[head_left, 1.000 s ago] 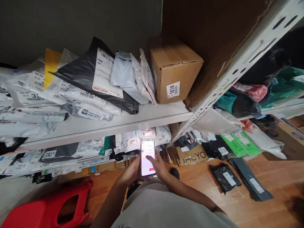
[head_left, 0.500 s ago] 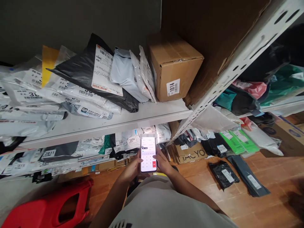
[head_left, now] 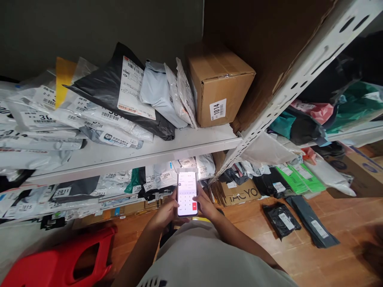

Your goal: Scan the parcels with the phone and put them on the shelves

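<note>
A lit smartphone (head_left: pixel 187 191) is held upright in front of my body, its screen facing me with a number keypad and a red key at the lower right. My left hand (head_left: pixel 168 211) grips its left edge, the thumb along the side. On the other edge my right hand (head_left: pixel 206 205) is closed round the phone, with its thumb at the keypad's right side. Fingers behind the phone are hidden. Just beyond the phone, labelled white parcels (head_left: pixel 164 175) fill the lower shelf.
The upper shelf (head_left: pixel 191 145) bears a brown carton (head_left: pixel 224 87) marked 1014, a black parcel (head_left: pixel 110 87) and several bagged parcels. A perforated white post (head_left: pixel 295 85) slants at right. Two dark parcels (head_left: pixel 281 219) lie on the wooden floor. A red plastic stool (head_left: pixel 54 259) stands lower left.
The phone's screen content differs slightly: a dark bar in its upper part is gone. Both hands keep their hold, and the view has shifted very slightly.
</note>
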Demonstrator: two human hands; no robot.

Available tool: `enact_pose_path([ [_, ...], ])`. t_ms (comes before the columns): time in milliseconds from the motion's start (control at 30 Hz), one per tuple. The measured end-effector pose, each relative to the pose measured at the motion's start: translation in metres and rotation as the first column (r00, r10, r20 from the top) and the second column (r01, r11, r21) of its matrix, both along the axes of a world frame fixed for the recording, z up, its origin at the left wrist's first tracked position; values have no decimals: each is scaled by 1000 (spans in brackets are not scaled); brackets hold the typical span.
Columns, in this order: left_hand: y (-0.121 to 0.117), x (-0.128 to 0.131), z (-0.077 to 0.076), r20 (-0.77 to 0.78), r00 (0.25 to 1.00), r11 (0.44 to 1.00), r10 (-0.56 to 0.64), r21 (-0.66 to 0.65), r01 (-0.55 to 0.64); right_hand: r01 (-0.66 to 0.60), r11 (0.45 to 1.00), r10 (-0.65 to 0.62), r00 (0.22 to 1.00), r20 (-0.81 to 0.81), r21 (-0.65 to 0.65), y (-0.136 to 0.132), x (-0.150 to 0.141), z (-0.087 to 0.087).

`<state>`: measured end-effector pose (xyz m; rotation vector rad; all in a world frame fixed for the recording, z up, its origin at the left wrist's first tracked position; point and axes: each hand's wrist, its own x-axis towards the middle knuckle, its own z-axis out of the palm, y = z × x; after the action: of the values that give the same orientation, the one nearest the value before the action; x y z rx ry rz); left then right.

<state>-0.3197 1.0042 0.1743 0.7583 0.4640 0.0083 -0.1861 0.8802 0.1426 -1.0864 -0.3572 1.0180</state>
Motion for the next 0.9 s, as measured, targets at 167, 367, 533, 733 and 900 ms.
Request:
enact_pose_path([
  [167,-1,-1,-4,-5,1000,1000,-11,12,11,-55,997,56,998,-9,52,0,-2,4],
  [367,0,-2,-7,15,1000,1000,-17,-14,17,-72,992,75,997,-28,100,-3,-2,13],
  [533,1,-2,-9,-6,999,999,-32,-36,32,-110,986,121,989,-79,126,-7,2,10],
  [733,1,-1,-3,2,1000,999,-23,-34,23,-116,987,126,989,-82,114,-4,1,12],
  [900,2,-2,-2,14,1000,999,-8,-35,8,-99,989,104,994,-43,106,-1,0,3],
])
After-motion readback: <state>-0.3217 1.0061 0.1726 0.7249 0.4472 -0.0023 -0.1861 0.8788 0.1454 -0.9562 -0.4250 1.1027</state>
